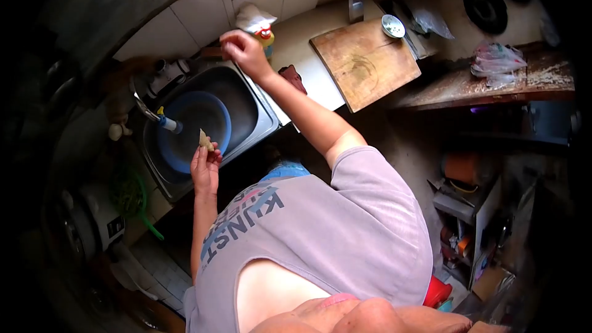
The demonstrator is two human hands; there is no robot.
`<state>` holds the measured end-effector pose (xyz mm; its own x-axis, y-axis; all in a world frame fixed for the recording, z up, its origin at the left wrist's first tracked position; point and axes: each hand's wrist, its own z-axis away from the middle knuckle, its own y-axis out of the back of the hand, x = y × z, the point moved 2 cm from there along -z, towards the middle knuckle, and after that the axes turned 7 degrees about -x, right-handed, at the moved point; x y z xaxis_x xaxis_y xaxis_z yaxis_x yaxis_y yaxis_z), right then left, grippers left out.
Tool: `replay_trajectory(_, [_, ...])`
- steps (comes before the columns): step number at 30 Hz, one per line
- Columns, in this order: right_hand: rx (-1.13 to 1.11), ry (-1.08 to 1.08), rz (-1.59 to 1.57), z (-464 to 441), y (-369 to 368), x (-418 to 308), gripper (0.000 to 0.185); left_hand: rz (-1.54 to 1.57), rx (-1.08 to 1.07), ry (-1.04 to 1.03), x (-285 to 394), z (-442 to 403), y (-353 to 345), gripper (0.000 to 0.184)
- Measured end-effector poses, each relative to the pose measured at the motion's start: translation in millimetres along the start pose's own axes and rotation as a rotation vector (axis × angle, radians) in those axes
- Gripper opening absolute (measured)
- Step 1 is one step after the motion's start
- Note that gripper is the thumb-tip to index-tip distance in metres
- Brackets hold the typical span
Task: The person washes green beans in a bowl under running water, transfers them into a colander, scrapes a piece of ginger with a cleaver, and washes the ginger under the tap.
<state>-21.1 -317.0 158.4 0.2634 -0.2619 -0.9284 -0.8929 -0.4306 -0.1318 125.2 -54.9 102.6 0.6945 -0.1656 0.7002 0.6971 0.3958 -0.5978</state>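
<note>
Head view: tiled wall [197,12], left fingers [202,158] around root [205,140] over sink [266,111], right fingers [230,48] curled, grip unclear.

Grey short-sleeved T-shirt [333,234], dark lettering

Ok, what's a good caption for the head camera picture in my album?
Left fingers hold a pale lump by a sink with a blue basin, right hand raised.

The head camera looks forward and steeply down from close above the shirt [364,228], taking in both hands [208,171], sink [267,112] and desk [317,94]; its dark edges are hard to read.
</note>
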Motion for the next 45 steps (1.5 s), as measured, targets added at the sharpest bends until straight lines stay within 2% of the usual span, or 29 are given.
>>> replay_trajectory(1, [-0.014,-0.01,-0.013,21.2,0.2,15.6,0.013,-0.007,0.003,0.017,-0.7,0.0,-2.8,0.03])
replay_trajectory(2, [0.002,-0.113,-0.037,46.0,1.1,15.5,0.014,-0.014,0.006,0.034,-2.2,-0.6,-3.6,0.029])
replay_trajectory(7, [0.084,-0.299,0.195,168.5,47.7,55.6,0.013,-0.015,-0.115,0.121,-18.7,-7.8,-0.7,0.029])
replay_trajectory(12, [0.233,-0.718,0.078,279.2,91.6,42.6,0.02,0.021,-0.24,0.24,-51.1,-19.4,-11.6,0.032])
replay_trajectory(14, [0.32,-0.799,0.076,305.4,104.8,34.0,0.018,0.005,-0.255,0.283,-60.5,-22.3,-22.3,0.032])
replay_trajectory(19, [0.496,-0.796,-0.047,317.0,154.8,24.2,0.019,0.005,-0.317,0.336,-84.8,-31.3,-53.8,0.032])
replay_trajectory(26, [0.637,-0.649,-0.379,233.0,304.3,60.5,0.024,-0.013,-0.217,0.346,-125.7,-62.0,-104.8,0.033])
replay_trajectory(31, [0.607,-0.633,-0.53,116.5,437.9,112.9,0.025,-0.028,-0.073,0.328,-185.3,-107.5,-169.0,0.035])
replay_trajectory(34, [0.656,-0.677,-0.511,35.5,506.6,138.9,0.024,-0.027,0.014,0.33,-211.2,-127.9,-215.0,0.034])
replay_trajectory(36, [0.56,-0.601,-0.646,-19.9,560.1,176.8,0.027,-0.021,0.07,0.323,-218.3,-139.0,-245.9,0.033])
replay_trajectory(37, [0.606,-0.603,-0.645,-46.5,568.9,167.1,0.026,-0.047,0.077,0.299,-220.9,-144.0,-258.6,0.032])
replay_trajectory(38, [0.462,-0.527,-0.699,-68.1,594.3,184.7,0.031,-0.075,0.099,0.27,-221.9,-147.8,-268.4,0.03])
replay_trajectory(39, [0.519,-0.568,-0.731,-92.5,613.3,203.2,0.036,-0.1,0.095,0.247,-222.0,-151.0,-276.3,0.031])
replay_trajectory(40, [0.603,-0.557,-0.554,-111.1,601.3,176.0,0.045,-0.128,0.097,0.229,-221.4,-152.3,-283.1,0.032])
replay_trajectory(41, [0.612,-0.588,-0.585,-136.1,625.6,210.4,0.057,-0.134,0.122,0.228,-220.2,-152.4,-289.5,0.034])
replay_trajectory(42, [0.639,-0.614,-0.57,-154.2,630.8,215.3,0.071,-0.14,0.137,0.223,-217.6,-153.1,-295.9,0.036])
replay_trajectory(43, [0.559,-0.727,-0.693,-173.9,658.9,248.6,0.082,-0.159,0.168,0.218,-213.2,-154.0,-303.7,0.037])
replay_trajectory(45, [0.53,-0.82,-0.746,-190.1,669.0,257.3,0.084,-0.165,0.191,0.202,-210.3,-155.9,-309.6,0.039])
